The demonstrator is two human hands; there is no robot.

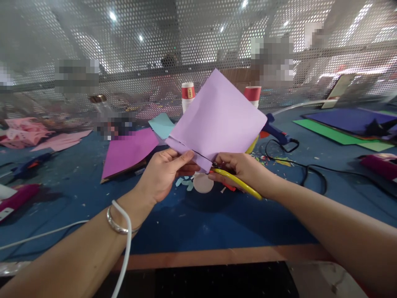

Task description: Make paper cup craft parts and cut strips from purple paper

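A lilac sheet of paper [220,111] is held up in front of me, tilted with one corner pointing upward. My left hand [167,169] pinches its lower left edge between thumb and fingers. In my right hand [242,169] is a pair of scissors [238,182] with yellow handles. Their blades reach in at the lower edge, where a narrow strip of the paper is partly parted from the sheet. The fingertips of the right hand are partly hidden. Below the hands a pale round piece [203,183] lies on the table among pale blue scraps [186,182].
Magenta paper [130,151] and a light blue sheet [161,125] lie left of centre. Paper cups [187,95] stand behind the lilac sheet. A blue glue gun [279,131] with a black cord lies to the right, near stacked blue and green sheets [325,132]. A white cable [124,252] crosses my left wrist.
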